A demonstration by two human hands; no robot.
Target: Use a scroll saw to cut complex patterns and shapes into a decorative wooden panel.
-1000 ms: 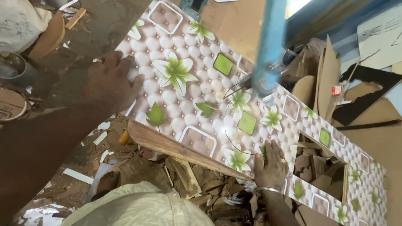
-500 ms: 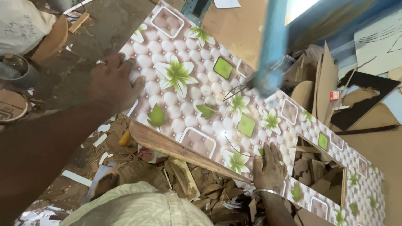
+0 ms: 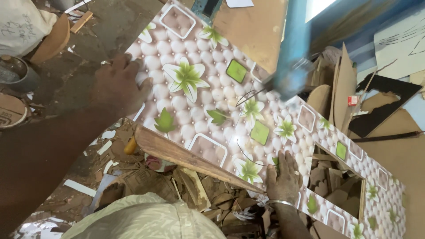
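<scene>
A long laminated panel printed with green flowers on white quilting (image 3: 199, 106) lies slanted across a scrap-strewn workbench (image 3: 248, 26), with a rectangular hole cut near its far end. A blurred blue machine arm (image 3: 292, 53), probably a saw, comes down onto its middle beside a thin drawn curve (image 3: 243, 152). The left hand (image 3: 117, 86) lies spread flat on the panel's edge, and the right hand (image 3: 283, 177) presses open-fingered near that curve; neither pinches anything. The cut looks mid-way, so steady, even steering is needed.
</scene>
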